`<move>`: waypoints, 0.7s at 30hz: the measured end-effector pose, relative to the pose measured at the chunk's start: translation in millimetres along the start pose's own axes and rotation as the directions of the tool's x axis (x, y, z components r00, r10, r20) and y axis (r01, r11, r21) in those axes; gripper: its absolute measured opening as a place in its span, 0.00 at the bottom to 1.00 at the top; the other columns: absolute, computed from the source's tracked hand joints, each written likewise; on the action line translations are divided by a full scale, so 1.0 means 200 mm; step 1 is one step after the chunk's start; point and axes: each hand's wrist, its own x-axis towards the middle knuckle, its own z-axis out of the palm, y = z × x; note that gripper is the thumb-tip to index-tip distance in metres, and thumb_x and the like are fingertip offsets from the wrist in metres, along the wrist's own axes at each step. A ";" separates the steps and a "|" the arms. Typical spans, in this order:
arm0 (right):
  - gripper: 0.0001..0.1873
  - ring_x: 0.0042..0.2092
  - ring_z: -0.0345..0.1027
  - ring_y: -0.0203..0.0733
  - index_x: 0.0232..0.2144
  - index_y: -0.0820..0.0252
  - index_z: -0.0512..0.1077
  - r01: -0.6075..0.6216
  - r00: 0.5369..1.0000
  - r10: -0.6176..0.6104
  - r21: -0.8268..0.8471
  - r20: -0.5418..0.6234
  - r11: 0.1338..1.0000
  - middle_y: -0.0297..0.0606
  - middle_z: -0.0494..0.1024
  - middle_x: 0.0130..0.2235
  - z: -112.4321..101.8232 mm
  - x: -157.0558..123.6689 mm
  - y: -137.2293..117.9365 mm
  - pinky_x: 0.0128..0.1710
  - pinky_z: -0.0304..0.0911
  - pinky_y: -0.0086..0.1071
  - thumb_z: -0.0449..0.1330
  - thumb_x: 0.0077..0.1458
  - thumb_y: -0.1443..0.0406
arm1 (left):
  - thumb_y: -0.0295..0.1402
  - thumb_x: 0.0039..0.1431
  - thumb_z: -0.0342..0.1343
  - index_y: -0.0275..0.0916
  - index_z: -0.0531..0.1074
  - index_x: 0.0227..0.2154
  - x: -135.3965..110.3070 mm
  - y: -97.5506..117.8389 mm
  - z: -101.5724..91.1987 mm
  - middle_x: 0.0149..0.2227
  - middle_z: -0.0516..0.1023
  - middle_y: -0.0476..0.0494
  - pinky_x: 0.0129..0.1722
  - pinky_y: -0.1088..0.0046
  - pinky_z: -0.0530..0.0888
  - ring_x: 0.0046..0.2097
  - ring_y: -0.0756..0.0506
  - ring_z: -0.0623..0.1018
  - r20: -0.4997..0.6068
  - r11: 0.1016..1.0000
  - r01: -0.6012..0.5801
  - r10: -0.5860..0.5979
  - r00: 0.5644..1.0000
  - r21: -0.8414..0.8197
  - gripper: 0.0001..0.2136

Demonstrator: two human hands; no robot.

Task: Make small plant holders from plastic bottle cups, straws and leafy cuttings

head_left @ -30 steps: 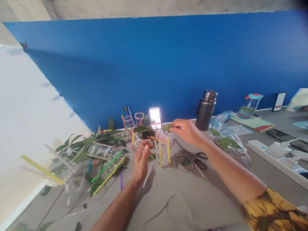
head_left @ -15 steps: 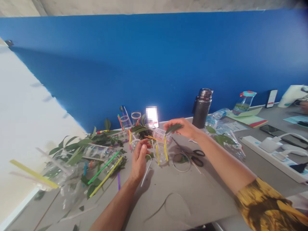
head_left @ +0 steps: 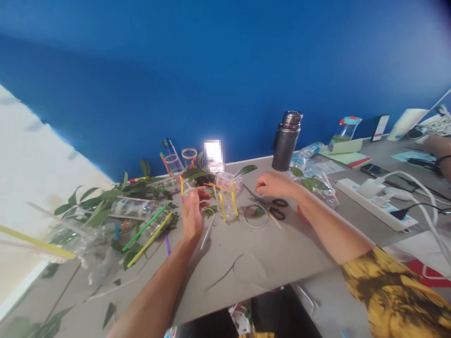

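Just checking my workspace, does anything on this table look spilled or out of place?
Mostly the mess: loose leaves and a green straw lie strewn across the grey table, and a clear plastic bottle lies on its side near your left hand.

Left hand (head_left: 192,217) near a clear plastic bottle (head_left: 229,182)

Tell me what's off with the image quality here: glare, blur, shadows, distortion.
In the head view, a bright pixelated patch glares near the table's back edge; the blue wall looks slanted and bowed by the wide lens; the left arm throws a soft shadow on the grey table; the top right corner darkens.
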 end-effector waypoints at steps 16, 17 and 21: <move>0.11 0.29 0.68 0.37 0.28 0.58 0.79 0.018 0.982 0.003 -0.111 0.189 0.994 0.34 0.79 0.27 0.04 -0.23 -0.11 0.30 0.52 0.30 0.59 0.56 0.60 | 0.26 0.51 0.54 0.38 0.77 0.34 0.11 0.02 -0.12 0.37 0.81 0.41 0.42 0.66 0.73 0.40 0.41 0.79 0.181 0.505 -0.049 -0.215 0.960 0.862 0.09; 0.10 0.29 0.67 0.37 0.28 0.58 0.79 0.019 0.979 0.003 -0.107 0.202 0.994 0.33 0.79 0.27 0.07 -0.24 -0.12 0.29 0.52 0.30 0.59 0.56 0.61 | 0.26 0.53 0.54 0.38 0.78 0.38 0.10 0.02 -0.12 0.41 0.81 0.39 0.43 0.66 0.73 0.43 0.40 0.79 0.196 0.413 -0.083 -0.238 0.951 0.907 0.11; 0.10 0.29 0.68 0.37 0.29 0.57 0.79 0.042 0.976 -0.029 -0.057 0.216 0.997 0.33 0.80 0.28 0.15 -0.25 -0.11 0.29 0.53 0.30 0.59 0.56 0.61 | 0.25 0.58 0.51 0.39 0.77 0.44 0.07 -0.02 -0.11 0.52 0.78 0.33 0.44 0.64 0.72 0.47 0.37 0.80 0.215 0.277 -0.139 -0.265 0.940 0.951 0.14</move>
